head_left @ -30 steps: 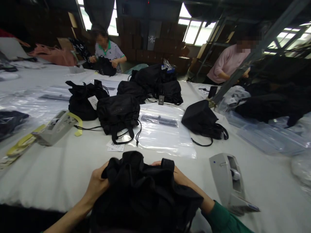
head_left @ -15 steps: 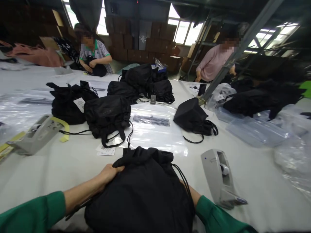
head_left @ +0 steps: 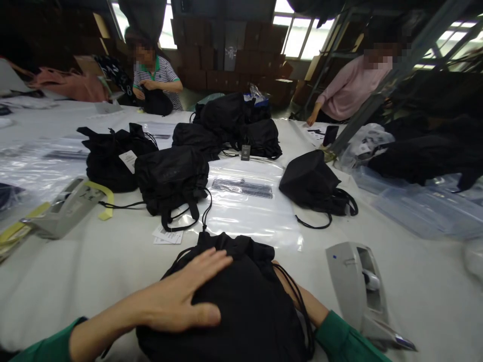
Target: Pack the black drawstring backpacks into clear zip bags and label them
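Closest to me, on the near part of the white-covered surface (head_left: 116, 271), sits the large black fabric drawstring bag (head_left: 241, 311), its gathered mouth toward the far side. To handle it well, I would spread the pressure through a flat palm, work from the middle outward, and hold the thin black cords (head_left: 302, 301) on its right clear so none gets trapped beneath. I judge the cloth soft, so a hard push would likely only crease it.

My left grip, the bare left hand (head_left: 175, 296), is spread, fingers pointing far and right, thumb well apart; it pinches nothing and seems to rest on the bag's upper face. My right grip, the bare right hand (head_left: 282, 277), goes behind the bag's right side; its fingers are hidden, so I cannot tell whether they close on cloth.

To the right stands a grey plastic tape dispenser (head_left: 343, 281); farther left, another grey dispenser (head_left: 75, 208) carries yellow tape (head_left: 105, 213). Beyond lies a flat, clear plastic sleeve (head_left: 245, 218), between a black strapped bag (head_left: 171, 176) on the left and a black angular bag (head_left: 307, 181) on the right. Farther off are heaped black bags (head_left: 226, 118).
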Tool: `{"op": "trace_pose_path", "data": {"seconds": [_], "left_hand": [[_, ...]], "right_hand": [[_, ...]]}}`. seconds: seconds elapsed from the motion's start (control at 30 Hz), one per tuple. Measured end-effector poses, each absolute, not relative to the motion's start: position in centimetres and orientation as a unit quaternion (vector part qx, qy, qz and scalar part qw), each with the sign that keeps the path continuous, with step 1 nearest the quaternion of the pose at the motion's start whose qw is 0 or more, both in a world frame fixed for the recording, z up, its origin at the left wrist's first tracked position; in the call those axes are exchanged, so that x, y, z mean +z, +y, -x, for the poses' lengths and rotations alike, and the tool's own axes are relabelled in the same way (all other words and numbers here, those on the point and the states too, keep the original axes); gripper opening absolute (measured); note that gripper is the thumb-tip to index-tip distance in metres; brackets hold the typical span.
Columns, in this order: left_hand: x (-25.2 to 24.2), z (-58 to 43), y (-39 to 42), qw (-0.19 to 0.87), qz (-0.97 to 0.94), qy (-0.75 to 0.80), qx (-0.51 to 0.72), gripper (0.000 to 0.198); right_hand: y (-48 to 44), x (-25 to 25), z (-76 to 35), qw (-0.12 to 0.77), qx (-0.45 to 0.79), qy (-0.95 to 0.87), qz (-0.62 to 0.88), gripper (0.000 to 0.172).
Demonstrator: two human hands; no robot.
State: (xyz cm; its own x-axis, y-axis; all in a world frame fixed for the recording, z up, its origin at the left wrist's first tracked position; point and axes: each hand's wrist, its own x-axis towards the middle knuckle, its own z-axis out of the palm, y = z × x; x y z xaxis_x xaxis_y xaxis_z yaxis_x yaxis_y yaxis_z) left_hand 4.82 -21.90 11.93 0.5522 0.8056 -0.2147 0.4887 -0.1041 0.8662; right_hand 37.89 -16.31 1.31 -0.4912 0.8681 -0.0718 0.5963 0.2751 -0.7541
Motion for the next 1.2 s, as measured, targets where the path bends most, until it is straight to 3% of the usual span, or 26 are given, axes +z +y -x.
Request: {"op": "trace_pose_path", "data": {"seconds": [0.1,0.2,0.27,0.37,0.47,0.53,0.7,0.93,1.03,1.2], "left_hand": [[11.9,-7.2,-22.8,0.470,-0.771,0.427,0.055,0.088],[10.6,-8.9,-23.0,0.442,-0.768,0.462,0.039,0.086],[10.0,-9.6,-23.1,0.430,-0.772,0.467,0.036,0.087],[9.9,-9.8,-23.4,0.406,-0.775,0.480,0.064,0.084],[10.0,-9.0,-23.0,0.395,-0.753,0.507,0.142,0.056],[10.0,-8.2,-22.0,0.385,-0.749,0.505,0.187,0.048],[8.7,-7.6,-19.5,0.465,-0.770,0.435,0.051,0.081],[7.1,-8.5,-19.2,0.524,-0.730,0.435,-0.060,0.087],[7.5,-8.3,-18.9,0.460,-0.776,0.428,-0.047,0.082],[7.6,-7.4,-13.4,0.141,-0.868,0.469,0.081,0.047]], "right_hand": [[-14.6,2.8,-39.8,0.137,0.283,-0.773,0.551,0.029],[-13.8,6.5,-39.9,0.188,0.218,-0.754,0.590,0.036],[-14.2,8.9,-37.8,0.227,0.214,-0.782,0.540,0.046],[-15.4,10.2,-33.2,0.184,0.287,-0.857,0.386,0.053],[-16.0,9.0,-30.6,0.153,0.328,-0.860,0.360,0.033],[-16.2,8.2,-30.8,0.171,0.326,-0.847,0.383,0.030],[-17.6,6.2,-32.9,0.128,0.378,-0.815,0.419,0.038],[-18.7,0.3,-33.4,0.156,0.410,-0.767,0.468,0.054],[-18.6,1.0,-33.8,0.152,0.393,-0.774,0.472,0.052],[-17.1,5.8,-33.3,0.105,0.339,-0.812,0.462,0.043]]}}
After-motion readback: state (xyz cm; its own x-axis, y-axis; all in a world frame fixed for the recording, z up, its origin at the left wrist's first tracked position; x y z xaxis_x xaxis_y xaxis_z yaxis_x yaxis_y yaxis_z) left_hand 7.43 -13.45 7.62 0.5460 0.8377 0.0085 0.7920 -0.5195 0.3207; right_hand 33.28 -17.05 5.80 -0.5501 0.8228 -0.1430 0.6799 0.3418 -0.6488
